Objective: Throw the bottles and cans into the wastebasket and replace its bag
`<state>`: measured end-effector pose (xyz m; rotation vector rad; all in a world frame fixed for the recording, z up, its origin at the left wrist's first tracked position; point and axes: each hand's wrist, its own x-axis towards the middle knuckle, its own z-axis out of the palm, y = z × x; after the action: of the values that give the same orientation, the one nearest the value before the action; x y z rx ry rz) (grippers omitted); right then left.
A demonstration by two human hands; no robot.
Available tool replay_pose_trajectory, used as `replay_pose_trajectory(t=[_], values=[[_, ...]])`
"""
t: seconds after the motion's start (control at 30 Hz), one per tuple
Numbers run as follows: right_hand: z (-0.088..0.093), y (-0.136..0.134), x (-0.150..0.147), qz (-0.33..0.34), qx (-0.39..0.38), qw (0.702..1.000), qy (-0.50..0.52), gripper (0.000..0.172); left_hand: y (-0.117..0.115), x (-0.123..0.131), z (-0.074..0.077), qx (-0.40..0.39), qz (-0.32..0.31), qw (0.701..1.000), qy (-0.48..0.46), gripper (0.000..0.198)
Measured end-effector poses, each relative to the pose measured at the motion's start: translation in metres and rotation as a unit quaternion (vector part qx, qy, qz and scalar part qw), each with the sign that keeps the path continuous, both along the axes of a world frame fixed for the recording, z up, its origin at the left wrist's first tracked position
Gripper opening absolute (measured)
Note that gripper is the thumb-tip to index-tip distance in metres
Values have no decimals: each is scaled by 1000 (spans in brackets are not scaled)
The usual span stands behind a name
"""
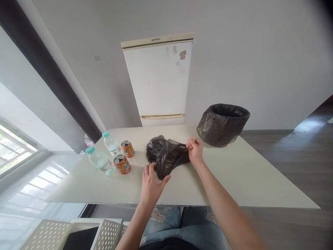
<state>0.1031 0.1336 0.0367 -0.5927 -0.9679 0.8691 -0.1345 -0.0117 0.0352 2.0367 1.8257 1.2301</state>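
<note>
A crumpled black plastic bag (166, 154) lies on the white table in front of me. My right hand (195, 149) is closed on its right end, pulling a gathered strip of the thin film between thumb and fingers. At the bag's near left edge is my left hand (152, 180), thumb and fingers apart around a bunched fold, the fingertips at the plastic. Its grip looks loose. What lies inside the bag, if anything, cannot be made out.
Left on the table (260, 184) stand two clear bottles with green caps (100, 161) and two opened orange cans (122, 165). A bin lined with a black bag (221, 130) stands at the back right. Behind the table is a white fridge (158, 80); a plastic basket (52, 232) sits below left.
</note>
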Motion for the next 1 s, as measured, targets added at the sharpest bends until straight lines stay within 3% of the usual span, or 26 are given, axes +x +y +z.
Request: replay_pose_trajectory(t=[0.03,0.1,0.17,0.2,0.3,0.33,0.43,0.57,0.67,0.8,0.87,0.93,1.0], values=[[0,0,2,-18,-1,1000,-4,52,2,8,-2,-10,0,1000,7,50],[1,0,4,-54,-5,998,-45,42,7,13,-6,-23,0,1000,9,25],[0,0,3,-89,-3,984,-156,27,12,8,-9,-24,2,1000,-6,7],[-1,0,1,-98,0,968,-230,24,14,2,-10,-17,6,1000,-19,9],[-5,1,-5,-64,4,905,-420,47,17,-15,-10,12,20,998,-65,17],[-7,2,-7,-44,2,891,-452,44,18,-21,-9,17,22,996,-82,19],[-13,5,-8,-27,-5,874,-486,24,20,-33,-6,16,43,990,-137,16],[-9,4,-1,-71,-21,874,-480,27,23,-44,-1,-7,49,987,-151,12],[9,-4,7,-102,-25,872,-477,26,22,-52,3,-14,29,995,-97,26],[47,-34,19,-153,19,866,-475,15,14,-60,6,19,10,999,-45,28],[58,-59,24,-157,20,867,-473,16,8,-62,6,27,16,999,-31,29],[55,-91,27,-162,-12,866,-473,15,1,-64,4,27,23,999,-19,30],[40,-128,27,-165,-41,863,-475,12,-6,-67,1,23,32,999,-10,30]])
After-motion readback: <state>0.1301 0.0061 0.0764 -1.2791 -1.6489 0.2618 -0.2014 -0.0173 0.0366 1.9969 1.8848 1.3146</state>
